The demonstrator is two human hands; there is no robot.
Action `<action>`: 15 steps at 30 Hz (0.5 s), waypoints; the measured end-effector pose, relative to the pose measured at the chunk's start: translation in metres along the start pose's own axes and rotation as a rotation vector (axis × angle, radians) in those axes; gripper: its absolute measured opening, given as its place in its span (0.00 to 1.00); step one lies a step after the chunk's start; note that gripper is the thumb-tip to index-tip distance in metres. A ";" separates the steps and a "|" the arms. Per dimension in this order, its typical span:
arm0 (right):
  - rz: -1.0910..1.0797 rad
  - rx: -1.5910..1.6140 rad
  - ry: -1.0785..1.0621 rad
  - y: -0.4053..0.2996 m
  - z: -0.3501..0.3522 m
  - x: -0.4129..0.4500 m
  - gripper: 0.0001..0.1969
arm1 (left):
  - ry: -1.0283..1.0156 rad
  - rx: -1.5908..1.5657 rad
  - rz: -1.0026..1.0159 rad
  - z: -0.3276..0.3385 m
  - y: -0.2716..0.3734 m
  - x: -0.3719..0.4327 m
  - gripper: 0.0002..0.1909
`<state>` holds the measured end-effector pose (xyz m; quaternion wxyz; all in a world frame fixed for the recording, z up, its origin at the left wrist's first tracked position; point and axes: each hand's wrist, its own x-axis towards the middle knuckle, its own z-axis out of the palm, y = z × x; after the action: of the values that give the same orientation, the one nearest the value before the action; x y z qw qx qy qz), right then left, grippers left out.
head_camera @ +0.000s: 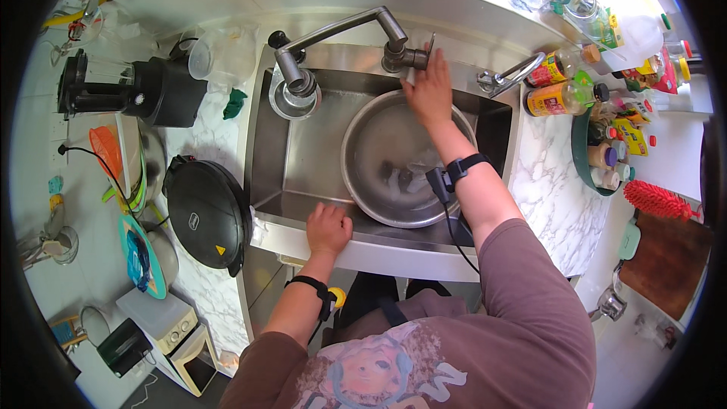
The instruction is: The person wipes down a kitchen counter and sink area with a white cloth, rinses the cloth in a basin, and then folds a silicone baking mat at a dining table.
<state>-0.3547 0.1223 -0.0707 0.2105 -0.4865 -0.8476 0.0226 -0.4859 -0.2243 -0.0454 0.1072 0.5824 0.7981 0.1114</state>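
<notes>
My right hand (430, 90) reaches over the back of the sink, its fingers at the lever of the grey metal faucet (406, 59); whether they grip it I cannot tell. My left hand (328, 228) rests loosely curled on the front rim of the stainless steel sink (309, 162), with nothing visible in it. Below my right forearm, a large round metal basin (377, 153) sits in the sink's right part, with water and some pale, translucent pieces in it. The faucet's jointed arm bends left, its spout over a small metal strainer cup (284, 103) in the back left corner.
Left of the sink stand a round black electric griddle (207, 213) and a black blender (164, 91). A second, curved tap (514, 75) rises at the right back, beside sauce bottles (559, 99) and a green tray (580, 153) of condiments.
</notes>
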 end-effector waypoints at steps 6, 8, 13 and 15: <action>-0.020 0.114 0.028 -0.029 0.030 -0.032 0.29 | -0.006 -0.019 -0.001 0.001 -0.001 0.000 0.03; -0.019 0.313 0.061 -0.045 0.030 -0.047 0.28 | 0.002 -0.002 0.010 0.003 -0.003 0.000 0.03; -0.149 0.619 0.024 -0.105 0.019 -0.006 0.29 | 0.011 -0.025 0.000 0.006 -0.005 -0.002 0.03; -0.178 0.568 0.039 -0.123 0.030 0.016 0.29 | 0.013 -0.019 0.012 0.005 -0.003 -0.002 0.04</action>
<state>-0.4732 0.0755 -0.0626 0.3554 -0.3324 -0.8425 0.2312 -0.4869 -0.2265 -0.0509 0.1067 0.5854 0.7942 0.1233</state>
